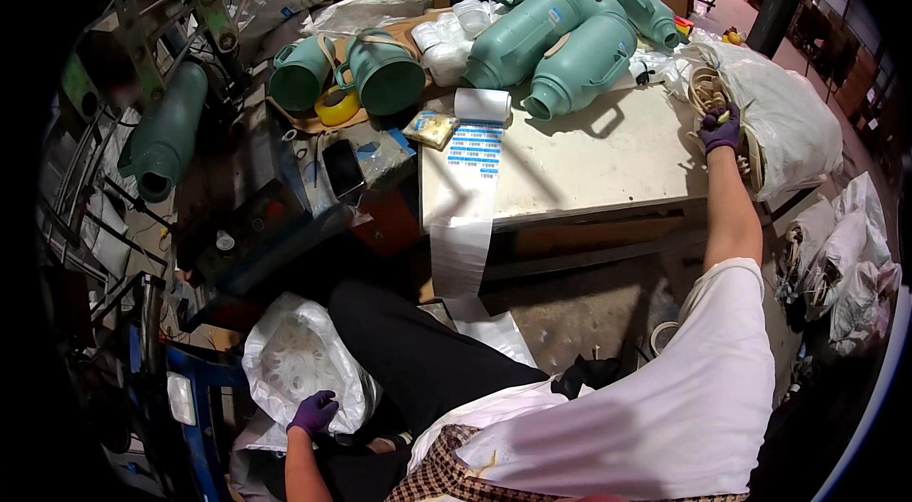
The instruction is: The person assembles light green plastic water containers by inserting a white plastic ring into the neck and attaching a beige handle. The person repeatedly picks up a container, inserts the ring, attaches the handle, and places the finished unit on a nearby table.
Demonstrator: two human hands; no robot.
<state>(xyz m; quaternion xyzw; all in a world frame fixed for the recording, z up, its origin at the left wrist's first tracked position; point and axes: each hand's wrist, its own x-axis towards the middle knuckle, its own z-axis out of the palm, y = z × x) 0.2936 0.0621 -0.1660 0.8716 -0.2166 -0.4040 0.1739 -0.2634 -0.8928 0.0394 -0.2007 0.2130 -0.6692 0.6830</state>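
Note:
My right hand (721,130), in a purple glove, reaches far out to a big white sack (788,117) at the table's right end and closes on tan handle straps (708,87) inside its mouth. My left hand (313,412), also gloved in purple, hangs low by my left knee and grips the edge of a clear plastic bag (294,359) full of white round parts. Several green flask shells (560,41) lie in a pile on the pale table (589,160).
A roll of blue-and-white labels (475,136) trails off the table's front edge. Two green caps (347,75) and yellow tape (337,105) sit on a cluttered metal stand to the left. Another person works at the far side. More white sacks (845,255) stand at the right.

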